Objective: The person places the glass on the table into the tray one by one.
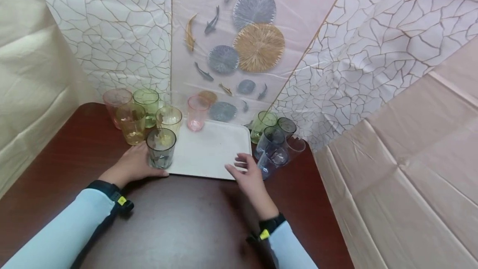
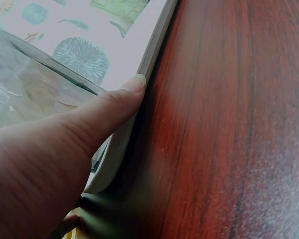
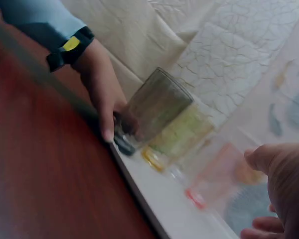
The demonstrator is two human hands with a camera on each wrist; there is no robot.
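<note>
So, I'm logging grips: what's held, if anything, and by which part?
Right hand: nothing. Left hand: thumb on the near rim of the tray, left end; grip unclear.

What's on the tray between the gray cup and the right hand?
Nothing: the head view shows only bare white tray between the gray cup and the right hand.

2 pale-blue-sleeved arms (image 1: 61,233) reach: bare left hand (image 1: 134,164) toward 2 o'clock, thumb (image 2: 120,98) straight; bare right hand (image 1: 249,174) toward 11, fingers (image 1: 247,159) apart.
</note>
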